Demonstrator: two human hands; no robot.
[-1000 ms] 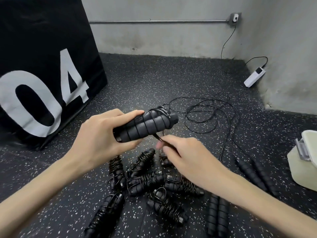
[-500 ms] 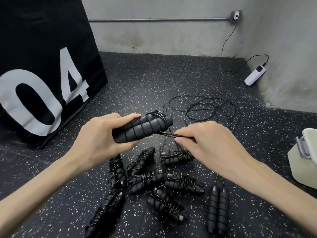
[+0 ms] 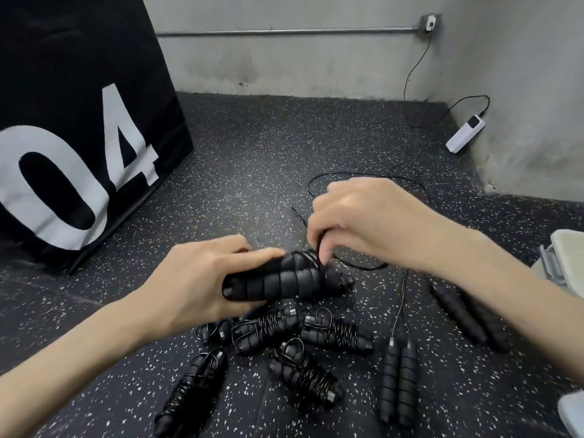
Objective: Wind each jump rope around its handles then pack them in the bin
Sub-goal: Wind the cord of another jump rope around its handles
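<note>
My left hand (image 3: pixel 202 279) grips a pair of black ribbed jump rope handles (image 3: pixel 284 281) held side by side over the floor. Just above their right end, my right hand (image 3: pixel 363 222) pinches the thin black rope (image 3: pixel 363 266), which loops around the handles' tip. The loose rest of that rope (image 3: pixel 313 184) curves on the floor behind my right hand. Below my hands lie several wound rope bundles (image 3: pixel 335 335). Two unwound handle pairs lie to the right, one (image 3: pixel 398 384) near the bottom, one (image 3: pixel 464 317) partly under my right forearm.
A large black box with a white "04" (image 3: pixel 79 137) stands at the left. A pale bin (image 3: pixel 568 263) sits at the right edge, mostly cut off. A white power strip (image 3: pixel 464 138) with its cable lies by the grey wall at the back right.
My left hand has lowered the handles toward the pile. My right hand has swung from below and beside the handles up over their right end, carrying the rope around them.
</note>
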